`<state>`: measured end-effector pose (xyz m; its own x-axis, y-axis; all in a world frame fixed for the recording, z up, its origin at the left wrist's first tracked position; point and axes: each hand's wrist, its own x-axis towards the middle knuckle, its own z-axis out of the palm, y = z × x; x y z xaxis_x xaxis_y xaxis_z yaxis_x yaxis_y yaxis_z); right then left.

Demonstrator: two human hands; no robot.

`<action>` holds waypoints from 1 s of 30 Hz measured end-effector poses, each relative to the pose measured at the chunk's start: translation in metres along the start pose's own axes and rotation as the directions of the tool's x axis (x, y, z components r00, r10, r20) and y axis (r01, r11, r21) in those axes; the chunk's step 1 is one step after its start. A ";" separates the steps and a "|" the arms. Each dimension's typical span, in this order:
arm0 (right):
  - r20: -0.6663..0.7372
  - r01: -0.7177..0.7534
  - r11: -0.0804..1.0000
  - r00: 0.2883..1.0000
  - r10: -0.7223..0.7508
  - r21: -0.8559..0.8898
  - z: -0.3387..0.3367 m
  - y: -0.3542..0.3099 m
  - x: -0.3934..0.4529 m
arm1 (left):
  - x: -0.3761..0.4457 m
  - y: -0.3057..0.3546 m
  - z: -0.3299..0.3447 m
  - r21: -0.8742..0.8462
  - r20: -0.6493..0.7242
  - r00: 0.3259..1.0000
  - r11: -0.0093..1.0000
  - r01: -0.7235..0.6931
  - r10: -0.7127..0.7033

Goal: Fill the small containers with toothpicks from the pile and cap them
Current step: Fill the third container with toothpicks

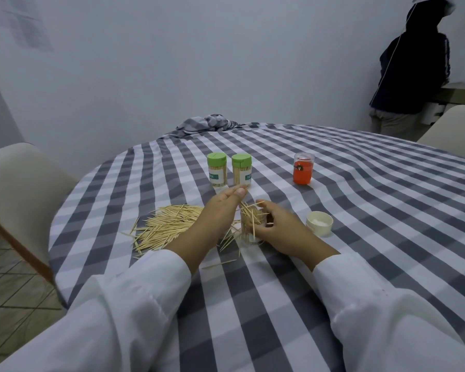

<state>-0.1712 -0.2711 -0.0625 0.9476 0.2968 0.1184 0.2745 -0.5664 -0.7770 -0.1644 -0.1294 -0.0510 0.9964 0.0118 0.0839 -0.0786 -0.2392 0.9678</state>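
Note:
A clear small container [249, 224] stands in the middle of the table with toothpicks sticking out of its mouth at odd angles. My right hand [279, 226] grips its right side. My left hand [218, 210] hovers just left of it with straight fingers and holds nothing. The toothpick pile [167, 226] lies left of my left hand, and a few loose picks lie around the container. A cream cap [319, 222] lies upside down to the right. Two green-capped containers [217, 169] [241, 170] full of toothpicks stand behind.
An orange container with a clear lid [303, 168] stands at the back right. The round table wears a grey checked cloth [360, 210], bunched at the far edge [210, 123]. Cream chairs stand at left [19, 189] and far right [451, 130]. A person in a dark hoodie [411, 65] stands by the wall.

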 end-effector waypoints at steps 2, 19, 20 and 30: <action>-0.005 0.006 1.000 1.000 -0.006 -0.002 0.001 0.000 0.000 | -0.001 -0.001 -0.002 -0.009 0.007 1.000 1.000 -0.006 0.006; 0.002 0.019 0.999 1.000 -0.019 -0.043 -0.001 0.004 0.001 | -0.001 -0.014 -0.026 0.120 -0.035 0.994 0.988 -0.095 0.099; 0.003 0.013 0.999 1.000 -0.013 -0.046 -0.001 0.004 0.001 | 0.000 -0.011 -0.027 0.156 -0.035 0.991 0.980 -0.120 0.127; 0.014 -0.025 0.998 1.000 0.025 -0.049 0.000 0.003 0.001 | 0.016 0.006 -0.031 0.729 0.195 0.915 0.572 -0.376 0.352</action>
<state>-0.1693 -0.2723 -0.0643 0.9518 0.2931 0.0899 0.2588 -0.6107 -0.7484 -0.1501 -0.1005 -0.0367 0.8904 -0.2630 0.3715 -0.3965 -0.8489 0.3494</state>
